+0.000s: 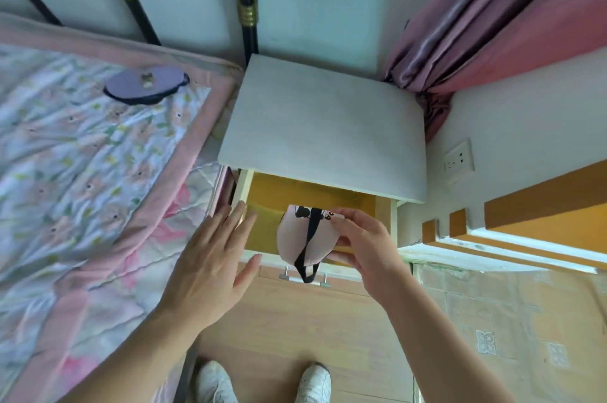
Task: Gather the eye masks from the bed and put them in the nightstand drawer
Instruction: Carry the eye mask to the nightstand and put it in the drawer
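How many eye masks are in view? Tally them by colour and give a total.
Pink eye mask, held in the right hand over the open drawer: 1
Purple eye mask, lying on the bed: 1
Total: 2

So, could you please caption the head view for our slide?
Right hand lowers a pink eye mask into the open drawer; a purple mask waits on the bed.

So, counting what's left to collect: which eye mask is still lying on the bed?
The purple eye mask, near the headboard. The pink eye mask is in the right hand over the open drawer.
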